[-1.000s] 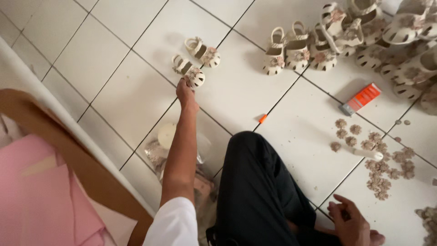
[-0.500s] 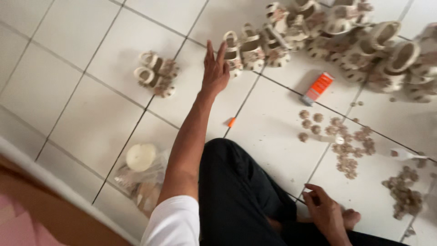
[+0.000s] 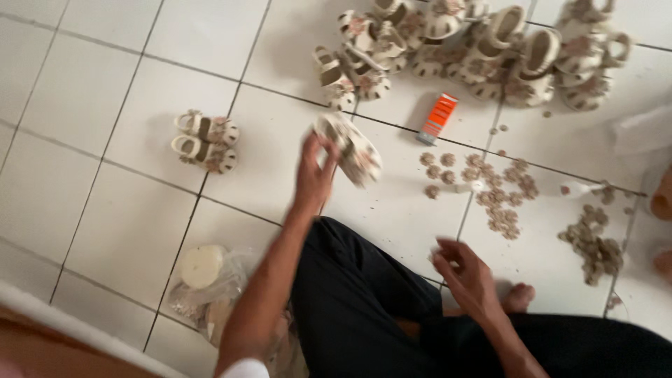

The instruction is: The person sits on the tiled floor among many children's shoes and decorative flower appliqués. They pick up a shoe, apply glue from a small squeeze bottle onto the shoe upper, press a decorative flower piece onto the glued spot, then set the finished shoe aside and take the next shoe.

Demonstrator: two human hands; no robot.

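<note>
My left hand (image 3: pixel 313 175) grips a small cream sandal (image 3: pixel 350 148) with a flower ornament, held above the white tiled floor (image 3: pixel 105 91); both are motion-blurred. My right hand (image 3: pixel 465 273) hovers low over my black-trousered knee (image 3: pixel 364 294), fingers curled loosely, and I cannot tell whether it pinches something small. Small brownish flower pieces (image 3: pixel 490 185) lie scattered just beyond it.
A pile of cream sandals (image 3: pixel 476 49) lies at the top. A pair of sandals (image 3: pixel 205 140) sits apart at left. An orange box (image 3: pixel 437 117) lies beside the pile. A clear plastic bag with a round white piece (image 3: pixel 203 280) rests near my left knee. More flower pieces (image 3: pixel 595 241) at right.
My left hand reached to the sandal pile, took one sandal and is drawing it back toward me. The view shifted right; my right hand rose slightly.
</note>
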